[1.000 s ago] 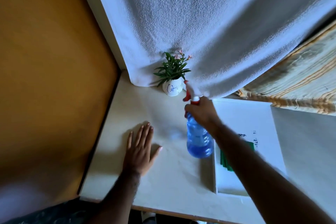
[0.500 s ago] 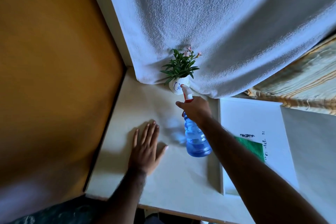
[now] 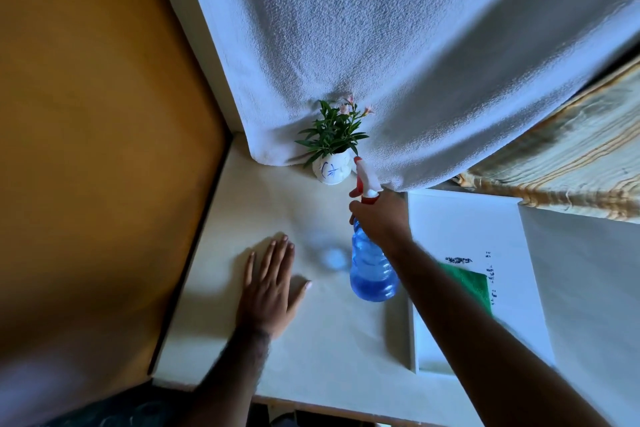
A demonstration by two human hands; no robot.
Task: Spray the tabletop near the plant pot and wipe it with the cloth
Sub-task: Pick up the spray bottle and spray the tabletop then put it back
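Observation:
A blue spray bottle [image 3: 372, 270] with a red and white trigger head hangs above the cream tabletop [image 3: 311, 340], nozzle towards the plant pot. My right hand [image 3: 379, 218] is shut on its neck. The small white plant pot [image 3: 330, 170] with green leaves and pink flowers stands at the back of the table against a hanging white towel. My left hand [image 3: 272, 288] lies flat on the tabletop, fingers apart, left of the bottle. A green cloth [image 3: 472, 282] lies on a white tray [image 3: 481, 218] to the right, partly hidden by my right forearm.
A large white towel [image 3: 398, 45] hangs over the back of the table. An orange-brown wall [image 3: 86, 149] borders the table's left edge. A striped fabric [image 3: 561, 156] lies at the right rear. The table's front edge runs along the bottom of the view.
The view has shifted slightly. The bottle's head has come closer to the plant pot, and the green cloth shows more from behind my right forearm. My left hand has stayed flat on the table.

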